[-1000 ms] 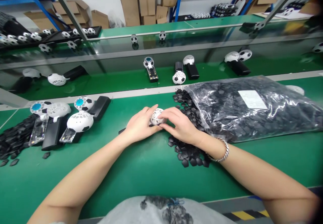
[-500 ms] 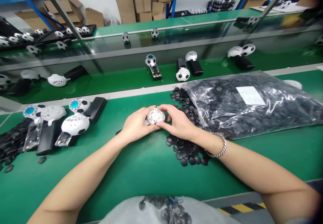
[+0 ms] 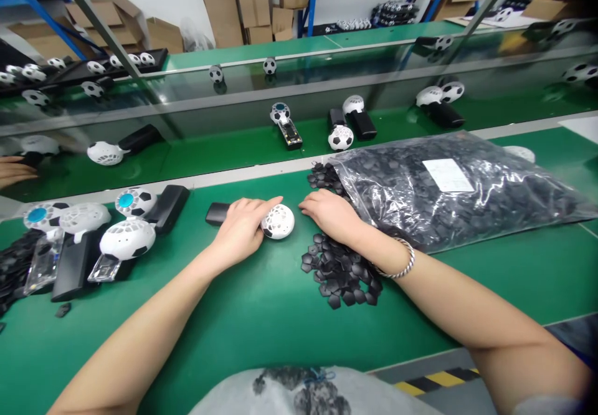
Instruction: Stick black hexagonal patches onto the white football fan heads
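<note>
A white ball-shaped head with a cut-out pattern and a black patch (image 3: 279, 222) rests low over the green table, joined to a black handle (image 3: 217, 214) that shows on the far side of my left hand. My left hand (image 3: 242, 227) wraps round the head's left side. Just right of it, apart from the head, my right hand (image 3: 329, 212) is over a pile of small black pentagon pieces (image 3: 346, 275), its fingers pressed together. Whether a piece is between those fingertips is hidden. A clear bag of black pieces (image 3: 402, 197) lies beyond my right wrist.
Several football-patterned devices (image 3: 127, 238) lie at the left beside more black pieces (image 3: 16, 265). Others (image 3: 341, 138) sit on the green conveyor (image 3: 210, 153) behind the table. Another person's hand (image 3: 16, 171) shows at the far left edge.
My right hand has let go of the white head and moved right to the black pieces. The head has turned in my left hand, showing a black patch. Another person's hand has appeared at far left.
</note>
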Available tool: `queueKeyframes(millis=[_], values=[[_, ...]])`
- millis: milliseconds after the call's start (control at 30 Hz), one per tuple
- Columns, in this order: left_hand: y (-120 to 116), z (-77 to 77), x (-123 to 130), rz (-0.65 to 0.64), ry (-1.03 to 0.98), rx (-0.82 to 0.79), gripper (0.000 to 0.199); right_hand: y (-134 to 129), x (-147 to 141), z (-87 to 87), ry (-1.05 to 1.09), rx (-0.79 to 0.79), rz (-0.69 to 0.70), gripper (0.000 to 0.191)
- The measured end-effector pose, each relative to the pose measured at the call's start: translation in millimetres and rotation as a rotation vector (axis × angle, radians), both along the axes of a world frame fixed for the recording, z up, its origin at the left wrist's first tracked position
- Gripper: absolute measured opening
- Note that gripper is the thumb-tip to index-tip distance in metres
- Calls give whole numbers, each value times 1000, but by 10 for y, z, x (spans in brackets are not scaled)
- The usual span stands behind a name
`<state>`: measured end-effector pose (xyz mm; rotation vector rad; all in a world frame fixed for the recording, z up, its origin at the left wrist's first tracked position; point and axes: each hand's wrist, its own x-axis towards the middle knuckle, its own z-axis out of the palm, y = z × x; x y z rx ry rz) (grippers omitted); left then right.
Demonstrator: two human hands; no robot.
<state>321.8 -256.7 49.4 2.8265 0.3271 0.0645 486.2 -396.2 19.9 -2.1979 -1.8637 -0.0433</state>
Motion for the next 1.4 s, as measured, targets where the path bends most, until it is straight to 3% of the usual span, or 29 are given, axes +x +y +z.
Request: queueKeyframes(millis=[133, 200, 300, 400, 533, 667, 867, 1033, 1233, 1400], values=[[24, -24, 7, -20, -9, -6, 68, -16, -46, 19, -140, -63, -18, 21], [28, -30, 8, -23, -14, -11, 67, -36, -11, 16, -99, -50, -42, 25], [25, -32, 8, -21, -18, -15, 67, -70, 36, 27, 175, 62, -63, 27], [19, -25, 2, -28, -22, -9, 68, -108, -8, 111, 514, 177, -35, 11], [9, -6, -10, -55, -19, -26, 67, -143, -158, 255, 730, 231, 66, 3], [-15, -8, -10, -40, -46, -44, 78, -117, -255, 268, 790, 218, 134, 4], [-37, -49, -1, -2, -88, -34, 70, -32, -266, 148, 838, 228, 109, 4], [-54, -43, 21, 18, -91, -95, 64, -2, -244, 88, 855, 312, 97, 15], [-106, -33, 73, 122, -101, -169, 56, 22, -324, 42, 1109, 269, 7, 34], [-104, -61, 48, 69, -120, -169, 58, 21, -244, 67, 1049, 255, -57, 28]])
